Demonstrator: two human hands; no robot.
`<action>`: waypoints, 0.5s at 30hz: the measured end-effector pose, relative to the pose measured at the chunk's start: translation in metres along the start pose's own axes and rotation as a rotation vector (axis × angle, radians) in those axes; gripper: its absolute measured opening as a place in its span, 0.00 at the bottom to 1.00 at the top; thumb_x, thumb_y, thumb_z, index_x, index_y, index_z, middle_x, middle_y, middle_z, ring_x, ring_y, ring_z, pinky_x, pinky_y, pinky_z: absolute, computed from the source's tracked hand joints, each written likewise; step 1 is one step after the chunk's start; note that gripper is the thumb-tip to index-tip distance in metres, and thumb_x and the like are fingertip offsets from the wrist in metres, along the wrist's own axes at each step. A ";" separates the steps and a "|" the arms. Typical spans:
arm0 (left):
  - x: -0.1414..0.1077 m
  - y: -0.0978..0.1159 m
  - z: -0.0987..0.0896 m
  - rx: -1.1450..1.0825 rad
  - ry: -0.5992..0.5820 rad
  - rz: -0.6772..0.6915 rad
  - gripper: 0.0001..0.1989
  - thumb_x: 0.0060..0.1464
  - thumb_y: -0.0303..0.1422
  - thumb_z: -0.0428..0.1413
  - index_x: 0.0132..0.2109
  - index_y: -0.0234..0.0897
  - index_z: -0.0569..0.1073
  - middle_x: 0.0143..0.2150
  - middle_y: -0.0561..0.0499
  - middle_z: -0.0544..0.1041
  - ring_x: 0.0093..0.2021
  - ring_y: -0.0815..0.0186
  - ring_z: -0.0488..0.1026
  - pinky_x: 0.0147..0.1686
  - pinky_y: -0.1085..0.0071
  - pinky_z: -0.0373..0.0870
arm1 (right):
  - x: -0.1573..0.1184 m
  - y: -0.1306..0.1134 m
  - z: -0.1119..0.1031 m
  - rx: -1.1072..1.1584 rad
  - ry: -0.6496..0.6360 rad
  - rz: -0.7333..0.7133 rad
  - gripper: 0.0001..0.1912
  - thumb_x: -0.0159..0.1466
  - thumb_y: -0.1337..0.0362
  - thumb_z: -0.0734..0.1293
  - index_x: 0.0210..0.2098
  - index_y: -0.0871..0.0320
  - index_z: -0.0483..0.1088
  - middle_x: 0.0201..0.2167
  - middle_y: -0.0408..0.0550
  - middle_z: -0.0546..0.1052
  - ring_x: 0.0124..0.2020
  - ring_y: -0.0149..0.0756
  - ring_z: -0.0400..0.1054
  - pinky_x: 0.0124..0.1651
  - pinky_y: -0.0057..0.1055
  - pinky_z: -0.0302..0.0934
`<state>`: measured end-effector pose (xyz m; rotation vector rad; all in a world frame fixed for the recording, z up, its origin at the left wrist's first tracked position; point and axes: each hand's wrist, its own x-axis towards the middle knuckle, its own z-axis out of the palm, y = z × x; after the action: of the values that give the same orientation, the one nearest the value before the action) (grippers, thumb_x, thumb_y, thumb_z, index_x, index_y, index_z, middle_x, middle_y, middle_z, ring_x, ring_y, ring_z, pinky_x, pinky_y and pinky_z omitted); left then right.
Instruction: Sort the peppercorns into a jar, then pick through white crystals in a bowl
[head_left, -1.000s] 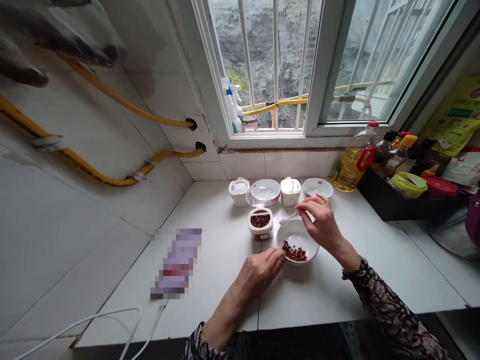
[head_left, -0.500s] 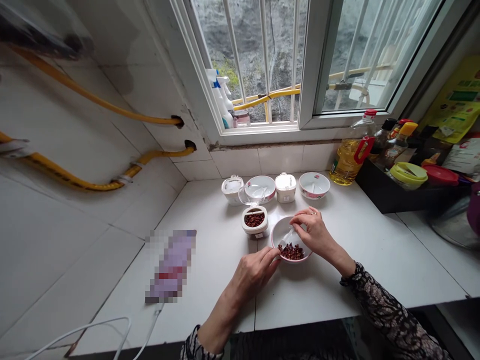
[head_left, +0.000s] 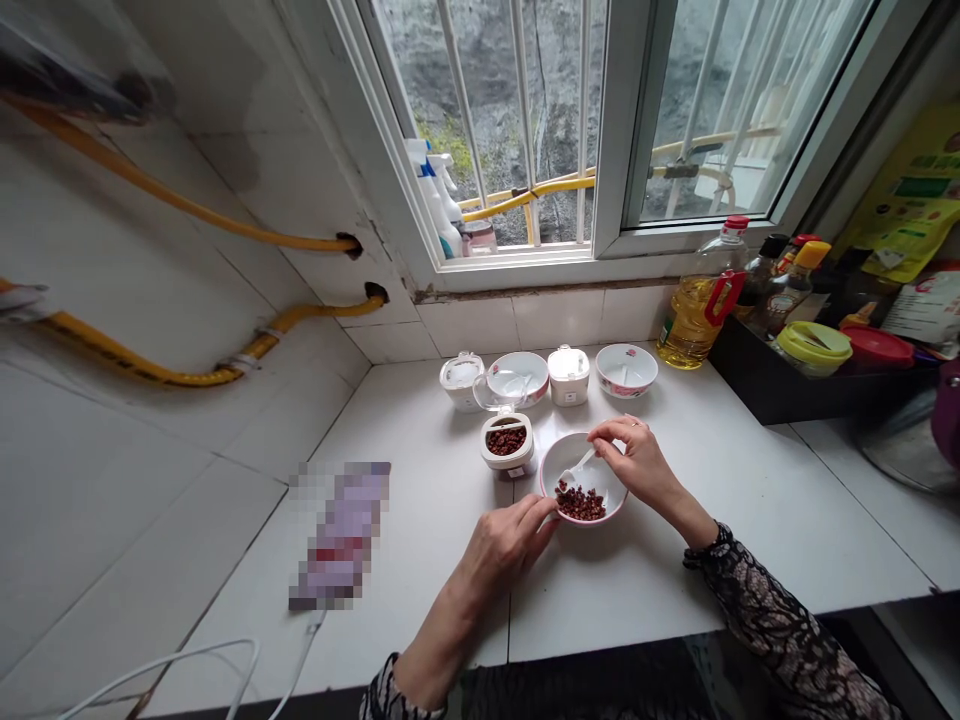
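- For working well among the dark red dried peppercorns, the right hand should probably be keeping the slim white plastic spoon low, sliding its tip under the grains rather than pressing on them.
- The left hand should be holding the round white bowl with the pink rim steady on the white tiled counter, since the spoon's push could be shifting it.
- Short, slow strokes would likely be serving best; a flick could be scattering grains over the rim.
- The right grip is pinching the spoon's handle between thumb and fingers above the bowl's right side, with the forearm slanting in from the lower right; whether the hand is touching the rim, I cannot tell.
- The left grip is closing on the bowl's near-left rim, the back of the hand facing up.
- The peppercorns are lying inside the bowl, below and left of the right grip, just beside the left fingertips.
- The open white plastic jar of dark grains is standing beyond the left grip.
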<state>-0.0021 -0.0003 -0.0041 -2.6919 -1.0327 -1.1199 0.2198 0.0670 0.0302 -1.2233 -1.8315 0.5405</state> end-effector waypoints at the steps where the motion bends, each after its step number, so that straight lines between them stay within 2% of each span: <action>1: 0.000 0.000 0.000 0.003 0.002 0.002 0.06 0.67 0.28 0.47 0.48 0.35 0.66 0.35 0.50 0.78 0.25 0.72 0.75 0.24 0.78 0.70 | 0.000 0.000 0.000 0.001 0.001 0.005 0.08 0.60 0.69 0.66 0.30 0.53 0.78 0.26 0.45 0.80 0.37 0.42 0.74 0.51 0.45 0.62; 4: 0.001 0.000 0.000 0.009 0.007 0.001 0.06 0.67 0.28 0.47 0.48 0.35 0.66 0.35 0.50 0.78 0.24 0.72 0.74 0.24 0.78 0.70 | 0.000 -0.002 -0.001 0.042 0.005 0.045 0.08 0.60 0.68 0.66 0.29 0.53 0.78 0.26 0.46 0.80 0.37 0.42 0.74 0.48 0.42 0.64; 10: 0.002 0.001 -0.001 0.023 0.011 0.005 0.06 0.67 0.28 0.47 0.48 0.36 0.66 0.34 0.50 0.77 0.29 0.70 0.77 0.25 0.78 0.71 | 0.008 -0.007 -0.005 0.214 0.001 0.157 0.09 0.60 0.62 0.65 0.31 0.57 0.77 0.27 0.46 0.80 0.29 0.38 0.74 0.37 0.34 0.67; 12: 0.002 0.001 -0.001 0.030 0.017 0.011 0.06 0.67 0.28 0.47 0.48 0.36 0.66 0.34 0.50 0.77 0.29 0.69 0.77 0.25 0.78 0.71 | 0.015 -0.013 -0.006 0.218 0.045 0.145 0.09 0.60 0.61 0.65 0.32 0.57 0.77 0.28 0.47 0.80 0.30 0.38 0.74 0.38 0.35 0.67; 15: 0.002 0.001 -0.001 0.038 0.029 0.019 0.06 0.68 0.28 0.46 0.48 0.35 0.66 0.35 0.50 0.77 0.28 0.69 0.77 0.24 0.77 0.71 | 0.026 -0.029 -0.003 0.170 0.118 0.034 0.08 0.62 0.62 0.65 0.34 0.57 0.77 0.32 0.49 0.81 0.35 0.40 0.74 0.42 0.37 0.67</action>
<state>-0.0009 -0.0001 -0.0014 -2.6429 -1.0113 -1.1213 0.2025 0.0782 0.0633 -1.1483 -1.6340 0.6174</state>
